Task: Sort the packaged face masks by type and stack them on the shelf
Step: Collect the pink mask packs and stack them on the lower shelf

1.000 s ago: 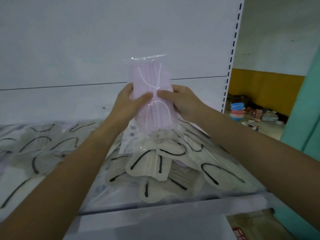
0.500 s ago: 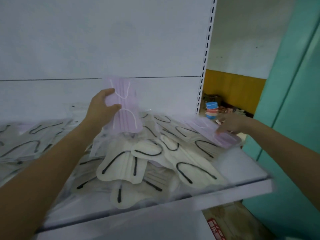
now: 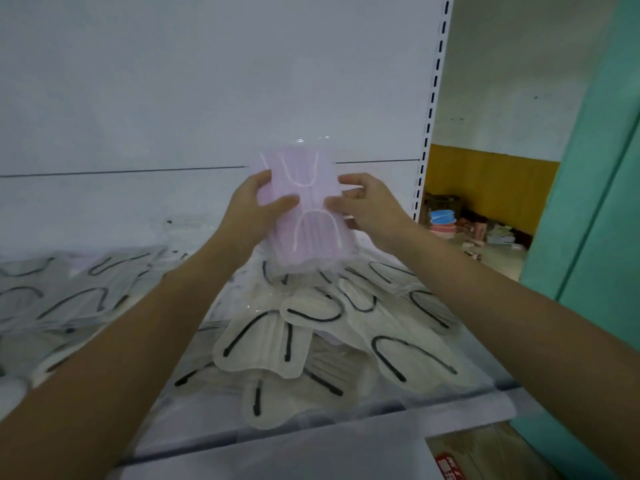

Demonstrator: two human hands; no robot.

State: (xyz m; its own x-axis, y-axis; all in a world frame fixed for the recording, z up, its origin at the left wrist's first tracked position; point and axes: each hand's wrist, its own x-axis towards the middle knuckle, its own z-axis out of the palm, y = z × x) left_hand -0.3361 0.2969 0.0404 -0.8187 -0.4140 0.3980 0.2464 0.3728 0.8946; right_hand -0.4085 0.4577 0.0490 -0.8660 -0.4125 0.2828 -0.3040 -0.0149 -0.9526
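Our left hand (image 3: 254, 207) and right hand (image 3: 369, 211) grip the pink mask packs (image 3: 306, 220) from either side, thumbs pressed on the front, so the bundle stands upright between them. Its lower edge hangs close over the heap of cream masks (image 3: 263, 344) with black loops, spread across the white shelf (image 3: 346, 441).

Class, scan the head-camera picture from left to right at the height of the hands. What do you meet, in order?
left hand → pack of pink masks → right hand → slotted shelf upright → stacked plastic tubs on the floor → teal panel
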